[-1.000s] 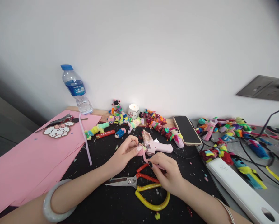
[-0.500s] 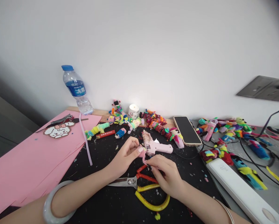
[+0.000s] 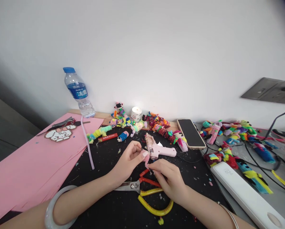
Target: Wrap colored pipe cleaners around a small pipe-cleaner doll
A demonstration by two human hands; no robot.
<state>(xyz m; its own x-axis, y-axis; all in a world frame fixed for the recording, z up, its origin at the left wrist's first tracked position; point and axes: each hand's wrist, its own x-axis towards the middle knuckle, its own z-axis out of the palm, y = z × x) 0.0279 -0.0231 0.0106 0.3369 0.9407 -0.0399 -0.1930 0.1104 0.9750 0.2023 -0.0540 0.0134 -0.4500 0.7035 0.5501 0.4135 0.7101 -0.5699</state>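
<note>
My left hand (image 3: 131,159) pinches a small pink coil of pipe cleaner (image 3: 145,156) between thumb and fingers. Its loose tail runs down to my right hand (image 3: 168,178), whose thumb and forefinger are closed on the end. Just behind the coil lies a pale pink glue gun (image 3: 162,151), nozzle end toward the wall. Under and between my hands rest scissors (image 3: 154,208) with red and yellow handles; their blades point left, partly hidden by my left forearm. The fingers of my left hand cover part of the coil.
A water bottle (image 3: 79,90) leans on the wall behind pink sheets (image 3: 20,168). Along the back are colourful pipe-cleaner figures (image 3: 160,125), a white paper roll (image 3: 136,114) and a phone (image 3: 191,133). At right lie more figures (image 3: 237,132), cables and a long white device (image 3: 249,197).
Both hands have stayed nearly in place, still on the pink pipe cleaner. My right fingertips have shifted very slightly left and down; my left fingers have moved a little around the coil.
</note>
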